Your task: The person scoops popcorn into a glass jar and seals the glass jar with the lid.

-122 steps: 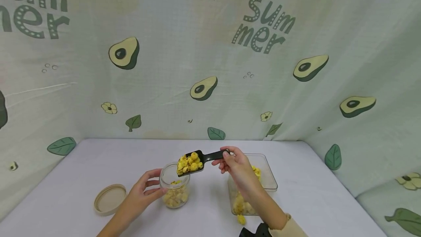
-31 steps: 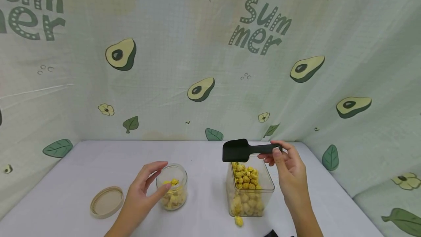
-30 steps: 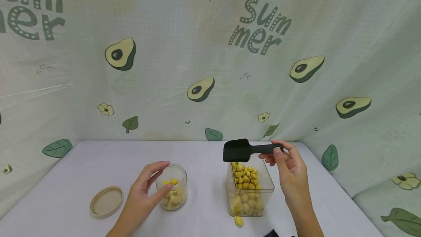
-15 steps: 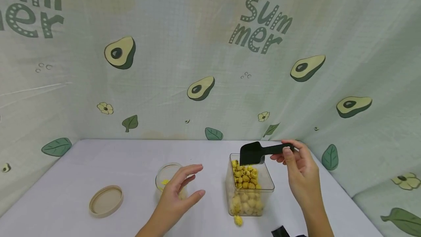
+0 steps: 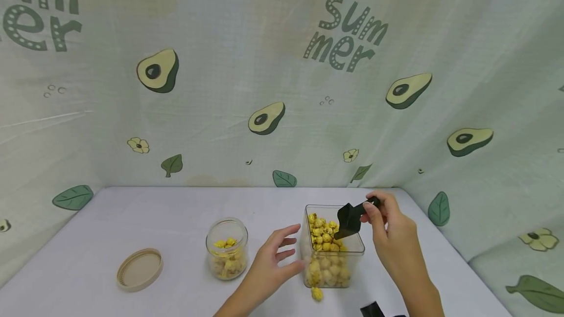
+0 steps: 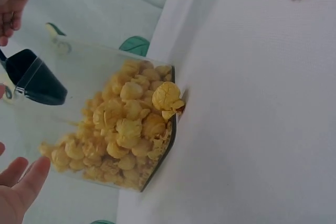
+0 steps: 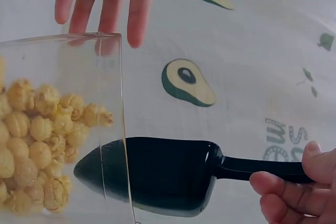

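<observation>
My right hand (image 5: 394,229) grips the handle of a black scoop (image 7: 173,174). The scoop tilts down, its tip inside the mouth of a clear square container (image 5: 358,254). Yellow popcorn (image 5: 323,234) fills the lower part of that container. At the container's left side is my left hand (image 5: 275,263), fingers spread and slightly bent, holding nothing. In the left wrist view its fingertips (image 6: 34,179) show close to the container wall. A round glass jar (image 5: 226,231) with some popcorn in it stands to the left of my left hand.
A beige round lid (image 5: 140,269) lies on the white table (image 5: 176,219) left of the jar. One loose popcorn piece (image 5: 317,294) sits at the container's front base. A black object (image 5: 372,309) shows at the bottom edge. A printed cloth (image 5: 211,62) hangs behind the table.
My left hand has left the jar and moved right to the container. My right hand has tipped the scoop down into the container's mouth; earlier it carried popcorn over the jar.
</observation>
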A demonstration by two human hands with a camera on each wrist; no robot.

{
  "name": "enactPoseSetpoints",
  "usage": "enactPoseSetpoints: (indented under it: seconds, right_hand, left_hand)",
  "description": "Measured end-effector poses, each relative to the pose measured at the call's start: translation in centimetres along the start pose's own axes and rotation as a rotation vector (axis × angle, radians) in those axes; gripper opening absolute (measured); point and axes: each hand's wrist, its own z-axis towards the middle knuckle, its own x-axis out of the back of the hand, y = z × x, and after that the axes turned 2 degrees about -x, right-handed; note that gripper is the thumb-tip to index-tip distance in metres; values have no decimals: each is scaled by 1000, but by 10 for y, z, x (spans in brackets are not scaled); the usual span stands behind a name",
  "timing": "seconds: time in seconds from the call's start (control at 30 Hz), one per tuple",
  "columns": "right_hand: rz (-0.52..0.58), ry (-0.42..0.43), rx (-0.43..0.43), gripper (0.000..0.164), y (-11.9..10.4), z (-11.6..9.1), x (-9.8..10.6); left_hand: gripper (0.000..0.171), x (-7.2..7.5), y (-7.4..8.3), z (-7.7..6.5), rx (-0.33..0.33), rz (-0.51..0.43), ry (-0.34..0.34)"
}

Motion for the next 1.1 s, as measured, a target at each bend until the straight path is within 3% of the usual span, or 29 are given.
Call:
enactPoseSetpoints:
  seconds: [0.5, 0.77, 1.1]
  right_hand:
    - [-131, -128, 47, 16, 0, -1, -14]
    - [-86, -191, 8, 19, 6, 0, -20]
    - [-4, -178, -18, 20, 17, 2, -23]
  left_hand:
    - [66, -11, -10, 14, 119, 18, -4]
    - [59, -12, -11, 19, 153, -8, -1]
    - [59, -14, -13, 22, 153, -8, 9]
